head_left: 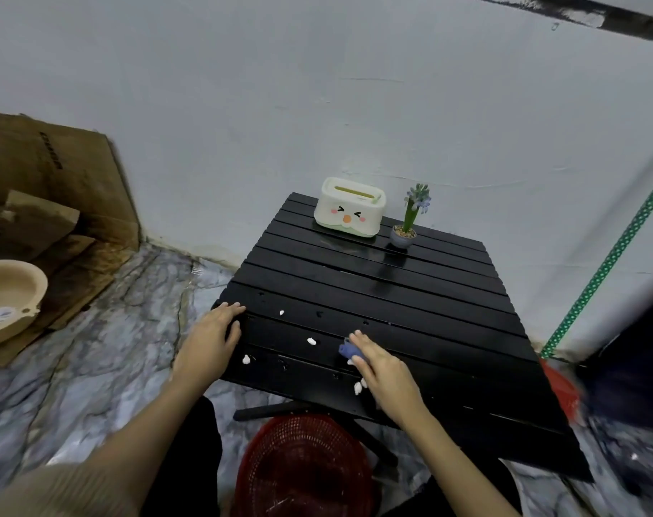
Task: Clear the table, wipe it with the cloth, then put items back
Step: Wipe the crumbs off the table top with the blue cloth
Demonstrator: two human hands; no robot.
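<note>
A black slatted table [392, 292] stands against the wall. At its far end sit a cream tissue box with a cartoon face [349, 207] and a small potted flower [407, 225]. Several small white scraps [312, 341] lie on the near slats. My left hand [213, 337] rests flat on the table's near left corner, fingers spread. My right hand [383, 371] presses a small blue cloth [349, 350] onto the near slats; only a corner of the cloth shows under the fingers.
A red mesh basket [306, 468] stands on the marble floor below the table's near edge. A beige basin [7, 300] and cardboard [56, 173] lie at the left. A green-dotted pole [608, 263] leans at the right wall, above something red [560, 389].
</note>
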